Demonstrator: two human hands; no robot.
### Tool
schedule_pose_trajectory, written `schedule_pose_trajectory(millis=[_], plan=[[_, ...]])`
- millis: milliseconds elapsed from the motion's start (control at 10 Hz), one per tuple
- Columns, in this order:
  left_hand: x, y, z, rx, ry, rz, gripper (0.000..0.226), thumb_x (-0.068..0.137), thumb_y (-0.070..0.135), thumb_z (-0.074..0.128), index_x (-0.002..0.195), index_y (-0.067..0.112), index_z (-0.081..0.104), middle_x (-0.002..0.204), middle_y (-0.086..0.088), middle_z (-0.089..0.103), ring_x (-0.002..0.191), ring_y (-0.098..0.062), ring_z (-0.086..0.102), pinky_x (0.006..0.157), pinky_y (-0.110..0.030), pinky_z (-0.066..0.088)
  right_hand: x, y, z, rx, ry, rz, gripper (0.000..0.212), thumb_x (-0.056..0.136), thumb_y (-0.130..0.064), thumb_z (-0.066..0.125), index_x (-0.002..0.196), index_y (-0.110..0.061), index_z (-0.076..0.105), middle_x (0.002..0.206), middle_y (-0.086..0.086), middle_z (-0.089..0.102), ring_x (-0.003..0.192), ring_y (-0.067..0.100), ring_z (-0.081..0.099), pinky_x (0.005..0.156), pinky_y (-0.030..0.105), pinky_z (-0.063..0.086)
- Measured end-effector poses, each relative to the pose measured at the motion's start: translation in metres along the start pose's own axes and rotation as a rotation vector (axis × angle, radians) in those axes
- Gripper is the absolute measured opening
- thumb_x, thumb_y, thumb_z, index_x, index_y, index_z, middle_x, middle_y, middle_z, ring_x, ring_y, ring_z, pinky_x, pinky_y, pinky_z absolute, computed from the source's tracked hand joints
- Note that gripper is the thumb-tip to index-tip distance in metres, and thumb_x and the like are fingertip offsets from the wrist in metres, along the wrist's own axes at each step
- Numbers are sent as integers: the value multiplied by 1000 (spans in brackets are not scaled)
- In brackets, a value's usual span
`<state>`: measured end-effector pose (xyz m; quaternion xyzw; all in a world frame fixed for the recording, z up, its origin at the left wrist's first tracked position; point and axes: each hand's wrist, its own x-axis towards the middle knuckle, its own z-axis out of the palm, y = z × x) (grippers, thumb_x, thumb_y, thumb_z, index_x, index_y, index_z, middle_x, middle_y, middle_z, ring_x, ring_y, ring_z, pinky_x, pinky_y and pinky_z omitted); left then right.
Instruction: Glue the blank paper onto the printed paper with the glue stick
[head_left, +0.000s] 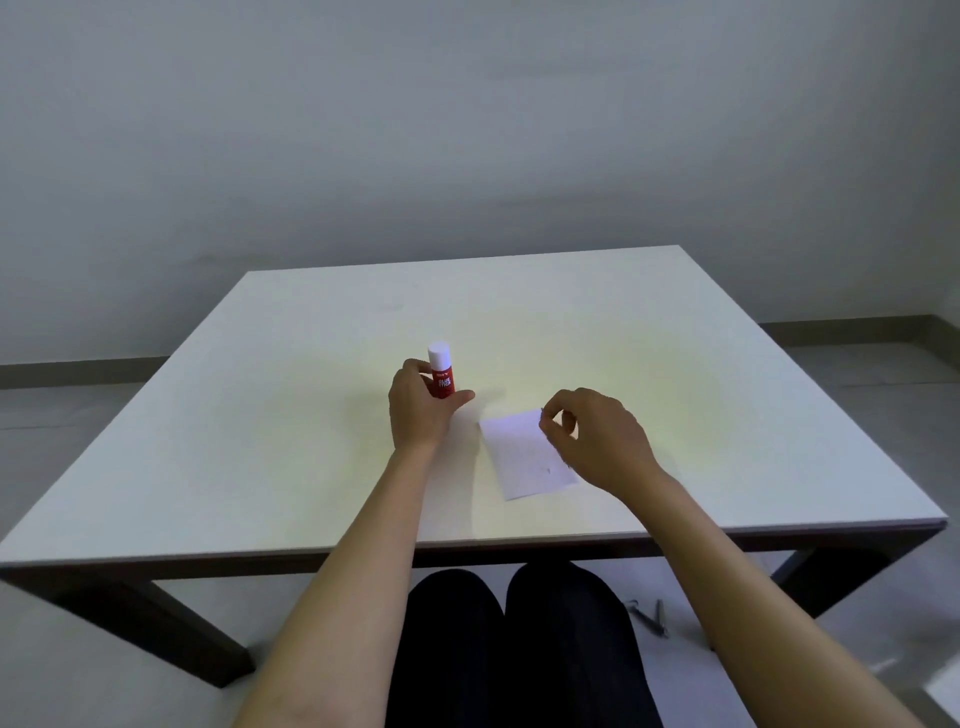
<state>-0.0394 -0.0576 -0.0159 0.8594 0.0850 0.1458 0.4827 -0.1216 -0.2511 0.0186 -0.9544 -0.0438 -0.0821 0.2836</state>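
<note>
A red glue stick (441, 375) with a white cap stands upright on the white table (291, 426), and my left hand (421, 410) is wrapped around its red body. To its right a small white sheet of paper (519, 457) lies flat with faint marks on it. My right hand (597, 441) hovers over the paper's far right corner, thumb and forefinger pinched at that corner. Whether a second sheet lies under or on it cannot be made out.
The table's near edge (467, 545) runs just past my forearms, with dark legs below. My dark-trousered knees (519, 649) sit under it. A pen-like object (649, 618) lies on the floor at the right. A grey wall stands behind.
</note>
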Motion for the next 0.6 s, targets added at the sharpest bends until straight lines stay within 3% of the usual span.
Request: schedule_pose_trajectory(millis=[100,200,400,600], plan=[[-8,-1,-1,-41,-46,-9,103,58,38,87,141,18,30,127,-8,46,105,-20,53,85,-31,45,-8,10,5,-218,-181,-219,33,88,-39,57,120,-33,60,136,-7,52,127,18,43,100,35,32],[-12,0,-3,-75,-59,19,122,57,45,85,150,25,8,140,-7,34,129,-23,41,104,-42,41,-16,16,16,-272,-271,-252,42,88,-45,53,129,-38,53,148,-12,40,143,13,22,116,43,7],[-13,-1,-19,-164,28,88,126,59,42,85,151,25,-1,143,-6,31,129,-20,39,106,-43,38,-21,11,32,-253,-144,-194,42,88,-49,51,128,-37,54,143,-12,45,137,11,31,114,40,5],[-16,2,-35,-172,71,106,117,66,43,80,151,25,1,144,-4,32,130,-18,38,103,-32,35,-22,9,33,-235,-135,-178,44,89,-48,50,131,-37,51,143,-10,45,135,12,33,113,41,7]])
